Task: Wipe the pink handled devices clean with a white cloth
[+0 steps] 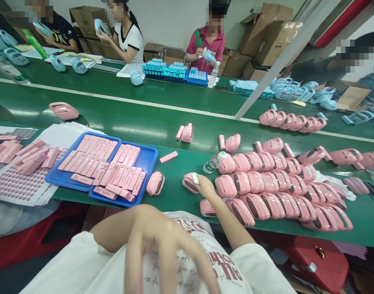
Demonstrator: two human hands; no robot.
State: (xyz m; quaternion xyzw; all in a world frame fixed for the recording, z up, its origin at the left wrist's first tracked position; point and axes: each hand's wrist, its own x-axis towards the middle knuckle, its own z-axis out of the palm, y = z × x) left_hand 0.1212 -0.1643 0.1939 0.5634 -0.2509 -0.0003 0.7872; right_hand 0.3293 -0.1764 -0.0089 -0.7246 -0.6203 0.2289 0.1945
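Observation:
My left hand (158, 232) is raised close to the camera, slightly blurred, fingers spread and pointing down with nothing in them. My right hand (203, 185) reaches out to the table and pinches a white cloth (195, 178) against a glossy pink plastic casing (189, 184). Left of it another pink casing (155, 183) with a dark panel lies alone. Rows of the same pink casings (255, 182) lie just right of my right hand. A small plastic bottle (211, 164) lies tilted behind it.
Blue trays (149, 157) of pink button strips lie at left, beside white sheets (24, 185) with loose strips. Pink casings with strips (187, 133) sit on the green belt (128, 118). Across it several people handle blue casings. A slanted metal post (266, 81) rises at right.

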